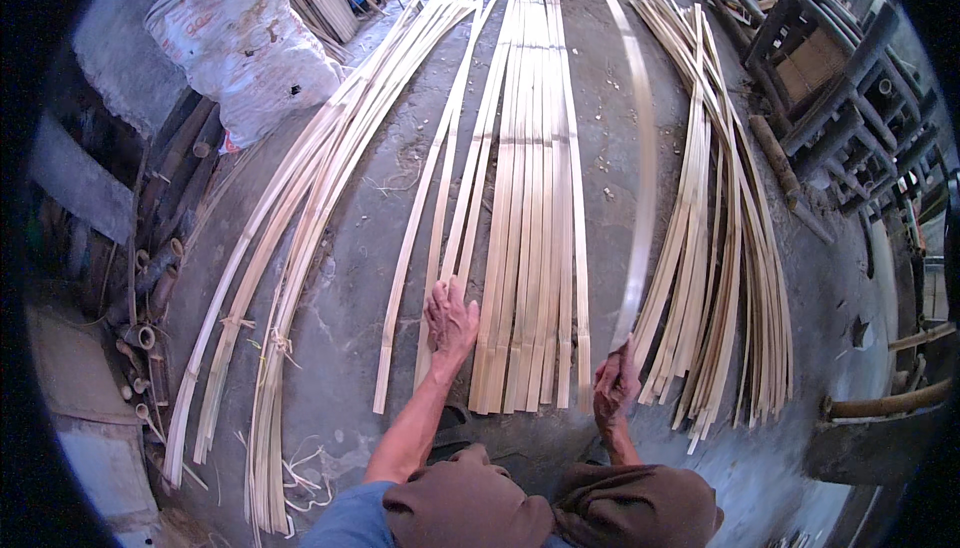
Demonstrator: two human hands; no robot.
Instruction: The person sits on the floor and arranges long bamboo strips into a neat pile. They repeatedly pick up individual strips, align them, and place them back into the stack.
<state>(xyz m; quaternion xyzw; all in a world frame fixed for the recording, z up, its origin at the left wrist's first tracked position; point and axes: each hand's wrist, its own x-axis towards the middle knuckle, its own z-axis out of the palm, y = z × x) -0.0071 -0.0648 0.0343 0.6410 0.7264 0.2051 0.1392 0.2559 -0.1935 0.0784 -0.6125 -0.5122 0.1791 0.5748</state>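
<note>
- Holding one long bamboo strip (645, 138) near its close end, my right grip (616, 375) has its fingers folded around it; the strip stretches far ahead of that grip, bowed in this fisheye view and blurred along much of its length.
- My left grip (453, 323) sits low over a few loose bamboo strips (459, 210), fingers bent and touching them; from this camera I cannot make out whether they pinch one.
- Between my two grips, and reaching well ahead of them, a row of bamboo strips (527, 178) lies side by side on the concrete floor (345, 318).
- Just left of my left grip, a single bamboo strip (404, 283) lies apart from that row.
- Farther left of it, I see a long bundle of bamboo strips (318, 183), bound near the close end, with pale curled shavings (309, 479) beside it.
- Right of my right grip, another heap of bamboo strips (712, 238) fans out, some crossing at the far end.
- Far ahead and left of my left grip stands a white sack (245, 53); far ahead and right of my right grip, a dark wooden frame (800, 133).
</note>
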